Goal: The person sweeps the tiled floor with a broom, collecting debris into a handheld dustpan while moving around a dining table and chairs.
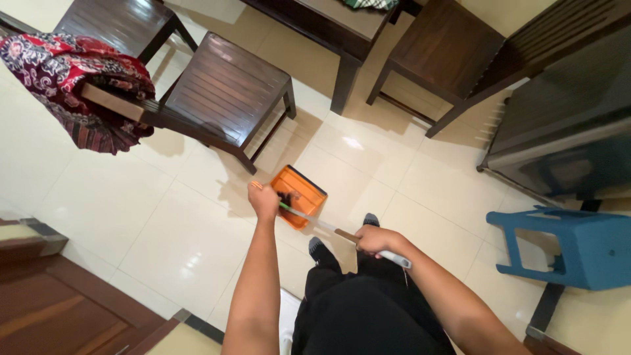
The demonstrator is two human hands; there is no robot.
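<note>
Looking down at our own arms over a glossy cream tiled floor [164,223], our left hand [263,199] is closed around the handle of an orange plastic dustpan [303,190] resting on the tiles at twelve o'clock from our feet. Our right hand [374,240] grips a slim brush handle [342,235] whose dark bristles sit inside the pan. Sweeping looks nearly finished, since the tiles around show no visible debris, and the pan is not yet lifted; a dark slatted wooden chair [227,92] stands at eleven o'clock.

1. I see an orange dustpan [300,196] with a dark rim, tilted on the cream tiled floor, just beside the slatted chair's front leg.
2. I see a thin broom handle [342,233], green, pale and brown, slanting across the dustpan's mouth.
</note>
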